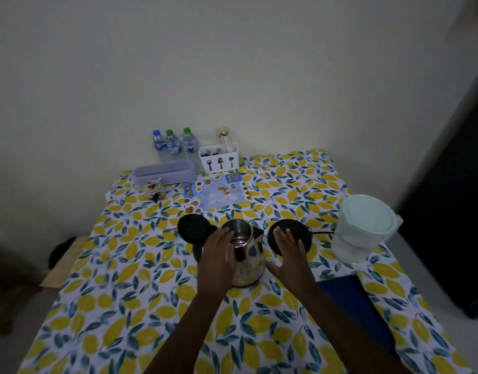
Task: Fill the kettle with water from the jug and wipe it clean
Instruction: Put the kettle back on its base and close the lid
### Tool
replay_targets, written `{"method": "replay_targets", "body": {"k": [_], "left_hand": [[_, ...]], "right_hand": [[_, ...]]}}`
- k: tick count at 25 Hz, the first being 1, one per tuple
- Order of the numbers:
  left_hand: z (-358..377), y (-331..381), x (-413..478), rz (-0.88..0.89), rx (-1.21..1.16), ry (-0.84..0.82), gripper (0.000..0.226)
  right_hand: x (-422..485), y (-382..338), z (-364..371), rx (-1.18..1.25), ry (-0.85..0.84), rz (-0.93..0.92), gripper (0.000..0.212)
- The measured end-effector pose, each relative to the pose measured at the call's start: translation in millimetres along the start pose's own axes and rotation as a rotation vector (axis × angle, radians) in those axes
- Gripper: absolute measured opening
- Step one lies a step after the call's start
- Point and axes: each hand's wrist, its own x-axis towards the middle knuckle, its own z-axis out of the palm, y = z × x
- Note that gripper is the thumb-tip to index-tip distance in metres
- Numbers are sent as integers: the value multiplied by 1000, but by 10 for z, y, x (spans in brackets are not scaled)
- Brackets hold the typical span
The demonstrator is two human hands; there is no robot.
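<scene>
Two bare forearms reach in from the bottom edge over a table (124,306) draped in a smooth cloth printed with yellow lemons and teal leaves on white. A flat dark blue cloth (356,303) lies on it just right of the right forearm.

The left hand (217,263) wraps around the left side and handle of the shiny stainless-steel kettle (250,263), fingers curled closed on it. The kettle stands upright on the tablecloth at the table's middle, its rounded mirror-like body reflecting the lemon print, its round black lid (194,228) hinged open to the left and the mouth exposed. The right hand (289,255) is spread flat with fingers open, just beside the kettle's right flank, gripping nothing; whether it touches the metal is unclear. Beneath its fingers lies the round black kettle base (302,232), a thin black cord running off to the right.

Right of that stands the translucent plastic jug (363,230) with a pale green round lid, near the table's right edge.

Farther back lie a colourful blue printed sheet (219,193), a small patterned cup (153,188), a long grey oblong basket (163,171), a white plastic cutlery caddy (219,157) with fork and spoon icons, and three clear plastic water bottles (174,145) against the plain cream wall (232,63). The room is dim.
</scene>
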Motion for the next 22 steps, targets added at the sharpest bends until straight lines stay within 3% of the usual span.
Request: {"method": "replay_targets", "body": {"k": [3,6,8,12,17,19,22], "left_hand": [[-330,-280,20,-107,54,147,44],[-489,-421,60,-310,-78,65,67],[-521,-459,102,-357,-215,1,74],[-494,-319,275,-174,-200,13,71],[-178,-133,426,130,-36,-337,57],[-53,-116,455,152,122,-431,51],[41,-84,496,151,234,-436,47]], "right_hand": [[157,-153,63,-61,-131,42,91],[247,-265,46,-21,-193,61,97],[257,-327,27,73,-183,84,97],[244,-379,-28,184,-131,103,92],[230,-347,-57,137,-170,101,94],[232,-313,-54,115,-181,88,96],[231,-287,-44,87,-181,73,96]]}}
